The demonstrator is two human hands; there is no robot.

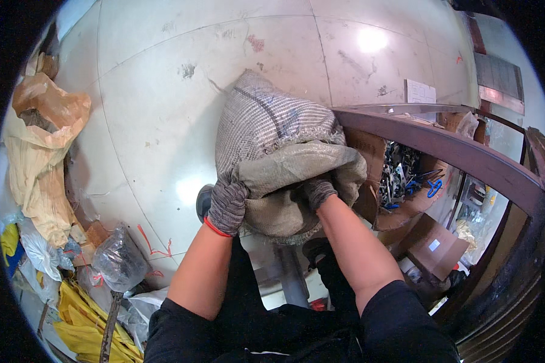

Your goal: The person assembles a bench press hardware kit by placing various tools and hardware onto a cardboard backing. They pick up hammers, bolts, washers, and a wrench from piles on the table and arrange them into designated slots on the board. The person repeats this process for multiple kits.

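Observation:
A bulky woven sack (272,115), grey-brown with a striped weave, lies on the floor in front of me with its mouth rolled back toward me. My left hand (226,202), in a dark knit glove with a red cuff, is closed on the left edge of the sack's mouth. My right hand (321,192), gloved alike, reaches into the opening on the right side. Its fingers are hidden by the folded cloth. What the sack holds does not show.
A metal frame (442,138) runs along the right, above a cardboard box (369,151) of small metal parts and blue-handled tools (434,188). At left stand a brown paper sack (36,157), a tied clear plastic bag (120,260) and yellow sheeting (85,320). Pale tiled floor (145,91) lies beyond.

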